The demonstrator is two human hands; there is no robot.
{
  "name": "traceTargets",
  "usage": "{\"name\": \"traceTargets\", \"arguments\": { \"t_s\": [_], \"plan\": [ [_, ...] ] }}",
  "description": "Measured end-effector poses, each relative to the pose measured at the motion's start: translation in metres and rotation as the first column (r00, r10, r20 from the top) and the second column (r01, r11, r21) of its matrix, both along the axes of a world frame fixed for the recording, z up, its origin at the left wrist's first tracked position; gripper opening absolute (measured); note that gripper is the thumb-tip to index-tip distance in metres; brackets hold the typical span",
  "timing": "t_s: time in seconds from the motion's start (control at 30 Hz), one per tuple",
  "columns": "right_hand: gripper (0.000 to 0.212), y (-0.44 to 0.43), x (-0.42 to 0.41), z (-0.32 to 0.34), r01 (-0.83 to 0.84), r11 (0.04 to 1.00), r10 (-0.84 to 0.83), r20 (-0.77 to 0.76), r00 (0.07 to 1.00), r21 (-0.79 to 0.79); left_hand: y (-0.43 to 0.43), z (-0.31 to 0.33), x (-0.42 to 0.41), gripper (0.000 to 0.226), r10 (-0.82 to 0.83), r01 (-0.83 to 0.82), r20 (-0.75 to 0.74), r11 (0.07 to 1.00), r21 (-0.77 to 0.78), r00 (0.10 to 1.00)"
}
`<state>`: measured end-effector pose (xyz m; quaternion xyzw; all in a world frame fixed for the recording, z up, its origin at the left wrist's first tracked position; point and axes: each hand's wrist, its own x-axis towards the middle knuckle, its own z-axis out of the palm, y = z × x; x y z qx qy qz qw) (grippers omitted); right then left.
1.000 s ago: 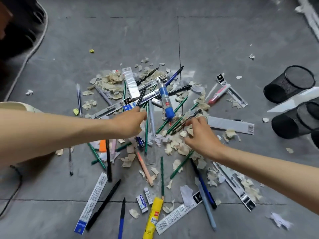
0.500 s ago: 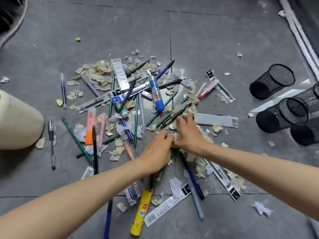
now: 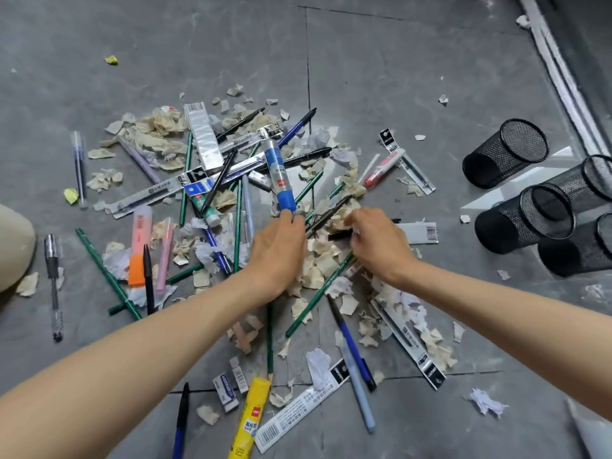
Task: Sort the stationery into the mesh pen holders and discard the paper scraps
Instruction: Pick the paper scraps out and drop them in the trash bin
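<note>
Much of grey floor (image 3: pixel 397 77) taken by stationery pile (image 3: pixel 231 193), pens and pencils tangled with paper scraps (image 3: pixel 318 263). Mesh pen holders (image 3: pixel 505 154) lie tipped at right, well apart from pile. Left hand (image 3: pixel 280 246) curls fingers over pile, tips at blue-capped glue tube (image 3: pixel 280 175); right hand (image 3: pixel 377 241) fingers curled too; what either grips not discernible. Risk: scoop drags pencils along with scraps; tipped holders roll when loaded

Left hand (image 3: pixel 281 246): bare, slim fingers, knuckles showing.
Left forearm (image 3: pixel 165 352): bare along the whole visible length, to the lower left edge of view.
Right hand (image 3: pixel 377 240): bare, slim fingers.
Right forearm (image 3: pixel 496 303): bare likewise, to the right edge of view.
</note>
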<state>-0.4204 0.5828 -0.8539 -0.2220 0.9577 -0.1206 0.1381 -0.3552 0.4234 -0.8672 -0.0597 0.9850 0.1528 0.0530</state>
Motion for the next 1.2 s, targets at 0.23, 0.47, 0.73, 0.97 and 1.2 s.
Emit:
{"name": "traceTargets", "arguments": {
  "t_s": [0.23, 0.47, 0.73, 0.97, 1.2],
  "plan": [
    [0.003, 0.006, -0.021, -0.002, -0.335, 0.903, 0.367, -0.080, 0.927, 0.268, 0.002, 0.014, -0.006, 0.015, 0.065, -0.069, 0.041, 0.992, 0.106, 0.997],
    [0.022, 0.006, -0.019, 0.002, -0.414, 0.857, 0.465, -0.116, 0.878, 0.307, -0.007, 0.012, -0.003, 0.016, 0.128, -0.048, -0.221, 0.940, 0.337, 0.967],
    [0.003, 0.000, -0.031, 0.007, -0.313, 0.941, 0.337, -0.309, 0.889, 0.127, -0.009, -0.005, 0.003, 0.012, 0.124, -0.108, -0.171, 0.989, 0.100, 0.977],
    [0.015, -0.018, -0.031, 0.002, 0.074, 0.986, -0.089, -0.096, 0.991, -0.149, -0.006, -0.002, -0.008, 0.029, 0.078, -0.081, 0.041, 0.995, 0.066, 0.996],
    [0.025, -0.039, -0.042, 0.008, 0.409, 0.889, -0.364, 0.222, 0.904, -0.206, -0.010, 0.012, -0.017, 0.024, 0.127, -0.141, 0.111, 0.982, 0.126, 0.986]
  ]
}}
